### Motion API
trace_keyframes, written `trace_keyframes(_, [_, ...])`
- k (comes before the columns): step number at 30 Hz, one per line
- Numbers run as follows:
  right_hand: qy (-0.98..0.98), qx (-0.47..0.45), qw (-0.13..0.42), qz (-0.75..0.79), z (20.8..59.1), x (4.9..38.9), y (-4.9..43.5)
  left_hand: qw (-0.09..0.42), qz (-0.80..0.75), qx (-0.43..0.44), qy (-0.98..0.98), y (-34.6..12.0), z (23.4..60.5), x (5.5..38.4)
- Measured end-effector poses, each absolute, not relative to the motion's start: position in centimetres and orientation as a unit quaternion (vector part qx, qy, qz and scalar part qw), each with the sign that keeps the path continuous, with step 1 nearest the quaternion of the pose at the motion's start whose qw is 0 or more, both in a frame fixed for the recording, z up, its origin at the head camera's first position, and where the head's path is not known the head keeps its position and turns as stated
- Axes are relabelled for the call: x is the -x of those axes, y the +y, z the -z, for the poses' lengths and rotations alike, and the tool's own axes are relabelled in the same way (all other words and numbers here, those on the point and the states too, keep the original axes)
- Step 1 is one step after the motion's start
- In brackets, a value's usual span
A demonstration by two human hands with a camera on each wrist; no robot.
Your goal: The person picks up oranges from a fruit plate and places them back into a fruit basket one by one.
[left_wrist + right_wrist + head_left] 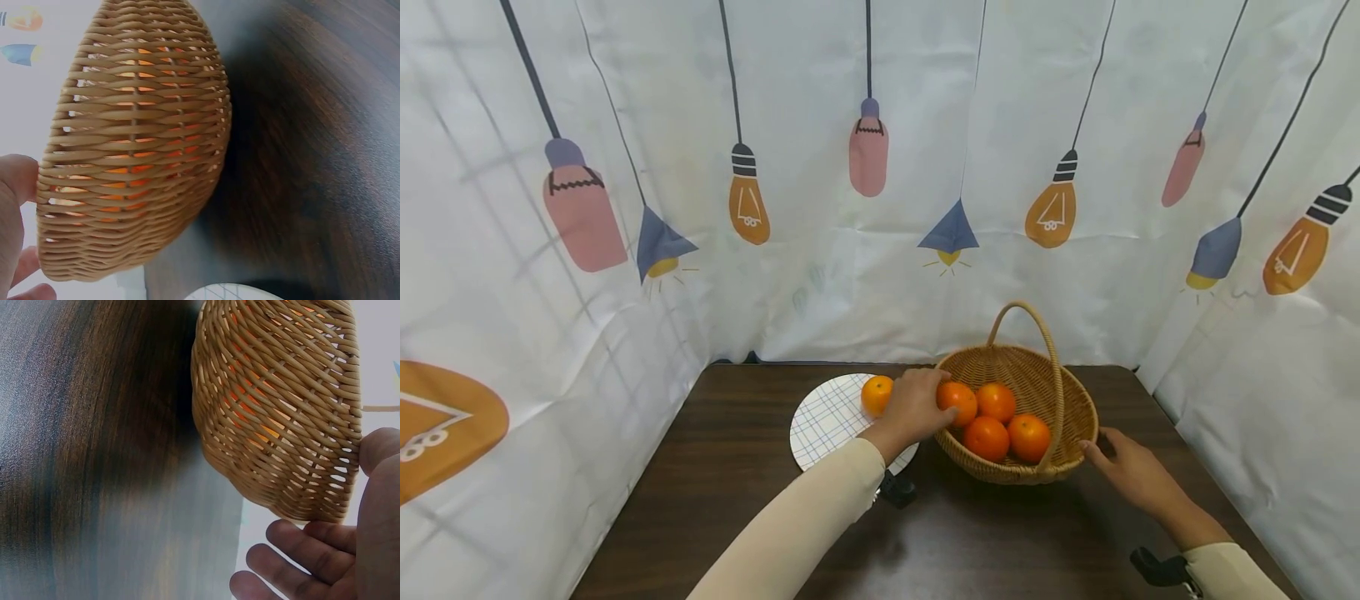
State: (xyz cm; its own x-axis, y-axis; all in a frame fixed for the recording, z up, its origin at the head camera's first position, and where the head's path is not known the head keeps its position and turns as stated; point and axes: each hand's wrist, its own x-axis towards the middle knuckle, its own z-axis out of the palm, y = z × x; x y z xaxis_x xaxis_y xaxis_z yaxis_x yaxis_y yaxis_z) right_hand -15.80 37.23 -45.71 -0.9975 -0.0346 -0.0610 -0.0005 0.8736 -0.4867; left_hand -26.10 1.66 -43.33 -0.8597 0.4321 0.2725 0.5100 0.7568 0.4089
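Observation:
A wicker basket [1000, 473] with a tall arched handle stands on the dark table, with several oranges [987, 438] inside. My left hand [912, 408] grips its left rim, thumb over the edge beside one orange. In the left wrist view, the thumb [17, 178] meets the rim of the woven wall. On the opposite side, my right hand [1138, 473] holds the right rim between thumb and index finger. Its other fingers [294, 550] spread past the basket end in the right wrist view. Oranges show through the weave in both wrist views.
A round white plate [820, 425] with a blue grid pattern sits left of the basket, partly behind my left forearm. One lighter orange [876, 395] lies on it. A white curtain [820, 308] printed with lamps encloses the table [730, 500] at the back and sides.

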Motion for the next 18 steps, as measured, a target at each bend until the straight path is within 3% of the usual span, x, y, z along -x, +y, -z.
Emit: trace_keyframes(18, [0.968,0.01,0.04,0.247,45.8,15.9,37.3,0.094,0.308,0.26,-0.91,-0.1,44.3,25.2])
